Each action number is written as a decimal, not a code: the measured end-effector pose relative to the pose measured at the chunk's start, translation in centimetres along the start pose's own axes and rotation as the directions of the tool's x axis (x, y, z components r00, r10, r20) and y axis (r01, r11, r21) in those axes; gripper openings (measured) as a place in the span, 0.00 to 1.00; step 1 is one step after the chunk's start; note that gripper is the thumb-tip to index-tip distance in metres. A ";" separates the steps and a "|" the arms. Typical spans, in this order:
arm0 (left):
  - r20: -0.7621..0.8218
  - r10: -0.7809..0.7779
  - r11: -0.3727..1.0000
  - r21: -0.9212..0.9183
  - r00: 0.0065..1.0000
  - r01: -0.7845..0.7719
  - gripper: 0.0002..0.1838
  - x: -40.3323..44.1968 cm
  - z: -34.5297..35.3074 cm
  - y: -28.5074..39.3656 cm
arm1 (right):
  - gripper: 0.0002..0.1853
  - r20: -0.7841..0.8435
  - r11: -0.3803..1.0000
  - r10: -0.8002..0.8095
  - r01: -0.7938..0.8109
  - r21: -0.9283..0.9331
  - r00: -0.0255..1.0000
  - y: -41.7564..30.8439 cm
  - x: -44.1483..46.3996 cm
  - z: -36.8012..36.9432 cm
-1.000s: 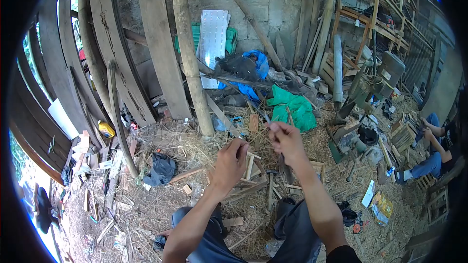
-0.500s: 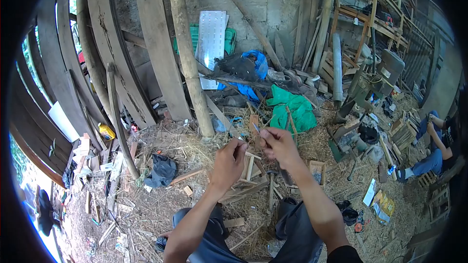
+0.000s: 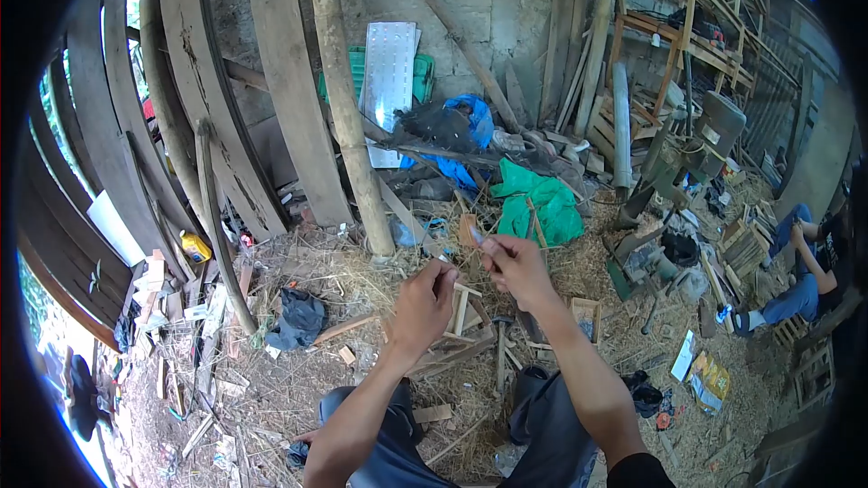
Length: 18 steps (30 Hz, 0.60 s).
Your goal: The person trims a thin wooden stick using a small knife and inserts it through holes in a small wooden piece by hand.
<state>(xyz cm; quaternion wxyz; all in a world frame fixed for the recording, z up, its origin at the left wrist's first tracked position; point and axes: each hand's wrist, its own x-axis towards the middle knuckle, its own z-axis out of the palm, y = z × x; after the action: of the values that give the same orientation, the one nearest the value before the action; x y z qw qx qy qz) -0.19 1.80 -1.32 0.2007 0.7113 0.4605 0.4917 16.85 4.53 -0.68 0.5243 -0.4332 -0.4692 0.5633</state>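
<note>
On the far left, littered floor (image 3: 289,389) is spread around a black plastic bag (image 3: 298,318), leaving low, open room beside the left forearm. The left hand (image 3: 425,296) is drawn into a pinch; whether anything is gripped in it cannot be told. Below and between the hands, a wooden frame (image 3: 462,310) is seen near the knees. By the right hand (image 3: 517,273), a small pale item (image 3: 476,235) is pinched at the fingertips, its tip pointed up and left. Farther right, a wooden box (image 3: 598,318) is set on the floor.
</note>
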 end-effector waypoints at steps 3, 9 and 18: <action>0.009 -0.044 0.999 -0.010 0.999 0.044 0.04 0.1 -0.2 -0.4 | 0.11 0.121 0.978 -0.052 0.075 -0.196 0.991 0.4 0.3 0.4; 0.024 -0.045 0.999 0.020 0.999 0.045 0.04 0.0 -0.1 -0.3 | 0.11 0.035 0.993 -0.032 0.036 -0.113 0.999 0.7 0.5 -0.4; 0.035 -0.016 0.999 0.029 0.999 0.015 0.04 0.1 -0.3 -0.3 | 0.11 -0.058 0.999 0.042 -0.042 0.013 0.997 0.1 0.9 -1.5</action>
<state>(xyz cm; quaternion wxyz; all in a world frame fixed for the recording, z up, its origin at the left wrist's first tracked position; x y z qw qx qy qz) -0.59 1.97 -1.41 0.2025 0.7191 0.4695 0.4706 18.22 5.49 -1.04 0.5283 -0.4561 -0.4413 0.5641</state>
